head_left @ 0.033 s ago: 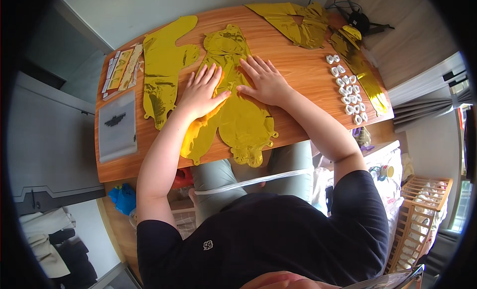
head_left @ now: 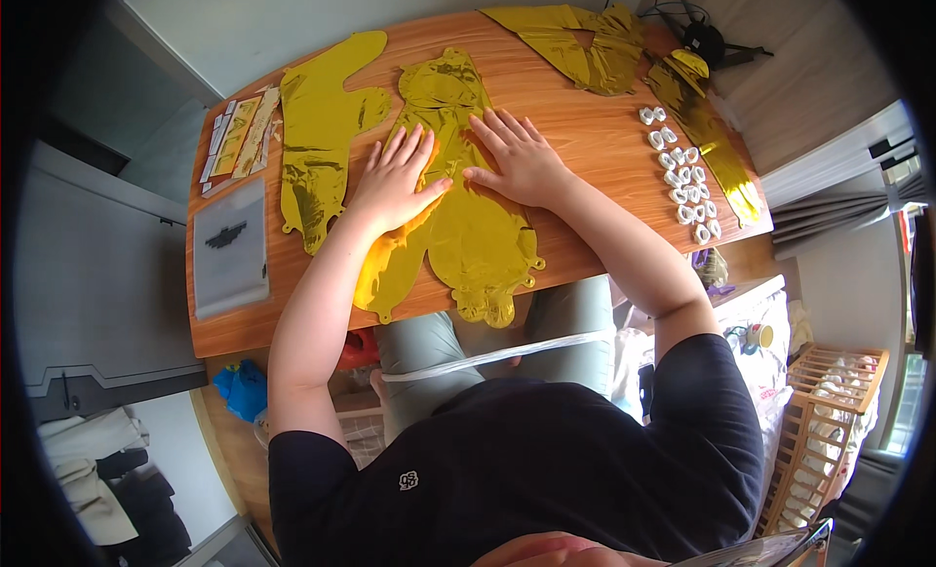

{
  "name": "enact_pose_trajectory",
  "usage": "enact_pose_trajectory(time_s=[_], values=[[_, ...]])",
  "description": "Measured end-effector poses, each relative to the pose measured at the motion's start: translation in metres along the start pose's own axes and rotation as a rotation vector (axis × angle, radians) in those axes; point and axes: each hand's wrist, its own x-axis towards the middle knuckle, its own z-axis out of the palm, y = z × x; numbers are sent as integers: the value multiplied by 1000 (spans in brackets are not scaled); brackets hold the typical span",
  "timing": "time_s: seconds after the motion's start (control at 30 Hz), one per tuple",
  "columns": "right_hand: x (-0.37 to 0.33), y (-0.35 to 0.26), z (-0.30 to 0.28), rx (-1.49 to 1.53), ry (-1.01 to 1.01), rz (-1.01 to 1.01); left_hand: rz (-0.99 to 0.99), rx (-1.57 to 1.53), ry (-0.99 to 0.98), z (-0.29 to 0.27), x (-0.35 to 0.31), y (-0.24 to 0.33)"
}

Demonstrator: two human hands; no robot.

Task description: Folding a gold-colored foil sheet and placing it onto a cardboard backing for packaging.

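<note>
A flat, uninflated gold foil balloon (head_left: 483,240) lies in front of me, its lower end hanging slightly over the table's near edge. My left hand (head_left: 398,182) rests on its left part with fingers stretched out, and orange-looking foil shows beside and below the palm. My right hand (head_left: 517,160) lies flat at the balloon's upper right side, partly over bare table, fingers spread. Neither hand grips anything. To the left of my left hand a second flat gold foil balloon (head_left: 317,128) is spread out, wrinkled near its lower end.
Another gold foil piece (head_left: 595,50) lies at the far edge, and one (head_left: 717,162) along the right. Small white coiled bundles (head_left: 682,177) stand in rows. At left are paper strips (head_left: 239,138) and a clear plastic sleeve (head_left: 231,274). A black device (head_left: 704,42) sits far right.
</note>
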Motion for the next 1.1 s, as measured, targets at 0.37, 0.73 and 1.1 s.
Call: enact_pose_trajectory(time_s=[0.37, 0.73, 1.1], values=[[-2, -4, 0, -48, -4, -3, -18, -305, 86, -21, -8, -3], [-1, -8, -6, -57, -40, -8, 203, -209, 242, -29, 73, -4], [-2, -7, -6, -54, -61, 11, 259, -263, 329, -24, 128, 7]])
